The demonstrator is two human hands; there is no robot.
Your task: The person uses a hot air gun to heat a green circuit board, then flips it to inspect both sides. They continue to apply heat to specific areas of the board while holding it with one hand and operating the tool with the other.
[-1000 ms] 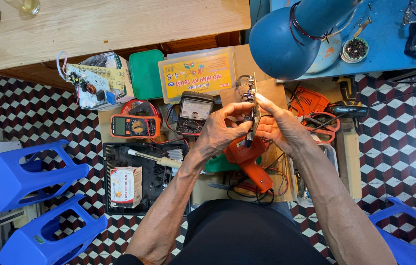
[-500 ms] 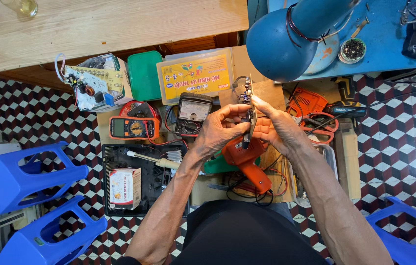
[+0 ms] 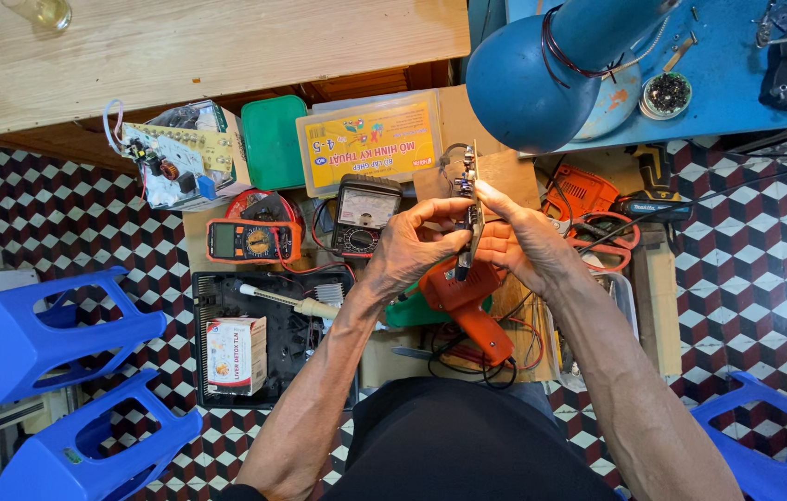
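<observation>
Left hand: left hand [image 3: 412, 246] is raised over the middle of the cluttered work surface, forearm rising from the near edge, wrist bent inward; thumb and fingers are pinched on the left face of the circuit board [image 3: 472, 209].
Right hand: right hand [image 3: 528, 243] mirrors it from the right, forearm angled in from the near right; fingers are closed on the board's right face, forefinger stretched up along its edge.
Circuit board: held edge-on to the camera, upright, between both hands, above the orange tool [image 3: 463, 301]; short wires trail from its far end.
Below the hands: orange tool lies on a tangle of cables, just right of a soldering iron [image 3: 291, 301] resting on a black tray [image 3: 217, 371].
Left of the hands: a grey meter [image 3: 364, 215] and an orange meter [image 3: 249, 241] lie side by side.
Far side: a yellow plastic case [image 3: 370, 139] and a green box [image 3: 273, 144] sit against the wooden bench [image 3: 226, 46].
Right side: a blue lamp [image 3: 542, 70] hangs over the area; red scissors [image 3: 607, 232] lie near the right hand.
Floor: blue stools [image 3: 41, 325] stand at the near left.
</observation>
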